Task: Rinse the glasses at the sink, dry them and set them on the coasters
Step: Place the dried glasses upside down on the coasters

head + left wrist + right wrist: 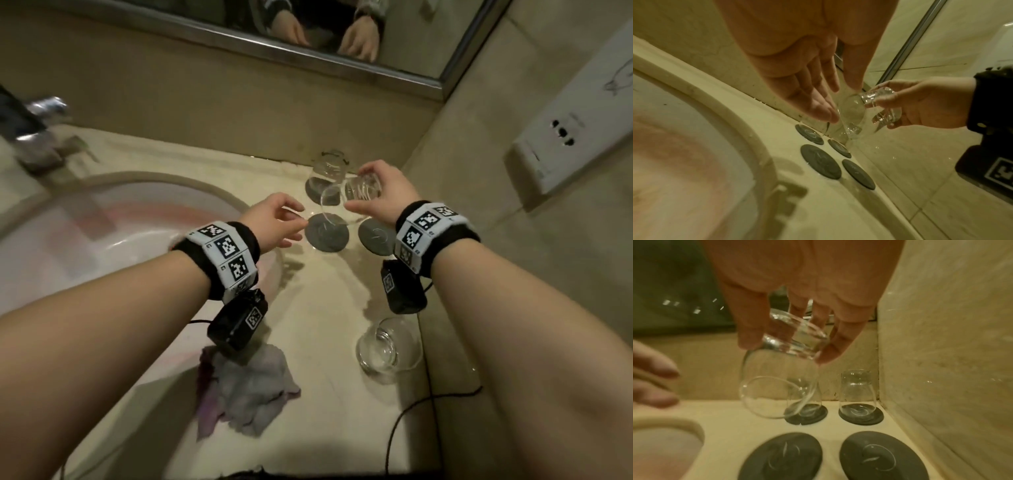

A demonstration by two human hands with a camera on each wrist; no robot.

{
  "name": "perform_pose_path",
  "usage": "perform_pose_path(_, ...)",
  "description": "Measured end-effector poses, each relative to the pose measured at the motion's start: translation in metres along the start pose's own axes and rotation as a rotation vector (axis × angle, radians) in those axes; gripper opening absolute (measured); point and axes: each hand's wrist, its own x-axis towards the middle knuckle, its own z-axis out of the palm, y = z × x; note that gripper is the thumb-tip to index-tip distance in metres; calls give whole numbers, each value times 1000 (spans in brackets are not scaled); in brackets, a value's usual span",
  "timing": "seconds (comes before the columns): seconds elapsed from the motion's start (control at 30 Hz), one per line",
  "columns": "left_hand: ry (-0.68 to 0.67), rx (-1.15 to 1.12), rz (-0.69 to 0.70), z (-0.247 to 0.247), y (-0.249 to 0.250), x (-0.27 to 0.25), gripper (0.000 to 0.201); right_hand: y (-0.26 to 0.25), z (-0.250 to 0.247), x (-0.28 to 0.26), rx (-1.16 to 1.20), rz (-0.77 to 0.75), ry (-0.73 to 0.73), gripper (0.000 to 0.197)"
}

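In the head view, the right hand (pixel 383 192) grips a tilted glass (pixel 346 195) by its base at frame centre, above grey coasters (pixel 327 234); the left hand (pixel 274 219) hangs open beside it. The left wrist view shows straight fingers (pixel 818 107). In the right wrist view, fingertips (pixel 830 352) pinch the base; another glass (pixel 856 395) stands inverted at centre right.

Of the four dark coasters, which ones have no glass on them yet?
The two near coasters, closest to the person, are bare. Each of the two far coasters, by the back wall, carries an upside-down glass.
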Motion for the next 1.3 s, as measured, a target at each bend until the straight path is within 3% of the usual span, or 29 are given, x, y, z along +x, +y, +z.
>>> perform_pose_path(0.23, 52, 93, -15, -16, -14, 6, 5, 0, 22, 12, -313, -107, -113, 65)
perform_pose_path(0.33, 30, 94, -31, -19, -15, 8, 13, -3, 29, 19, -374, -136, -133, 68)
perform_pose_path(0.5, 16, 68, -43, -21, -16, 11, 21, -5, 39, 27, -352, -110, -191, 69)
perform_pose_path(0.97, -22, 126, -17, -24, -14, 0, 16, -1, 52, 29, -359, -106, -250, 81)
perform_pose_path(1.07, -128, 272, 94, -13, -9, -9, 13, -1, 46, 21, -330, -106, -179, 81)
perform_pose_path(1.13, -279, 443, 181, -1, -3, -17, 10, -1, 36, 14, -344, -81, -134, 78)
perform_pose_path(1.23, -560, 629, 258, 24, 4, -30, 29, -2, 12, 0, -386, -77, -119, 71)
perform_pose_path(1.3, -662, 711, 305, 35, 5, -35, 39, -6, 0, -5, -402, -99, -107, 64)
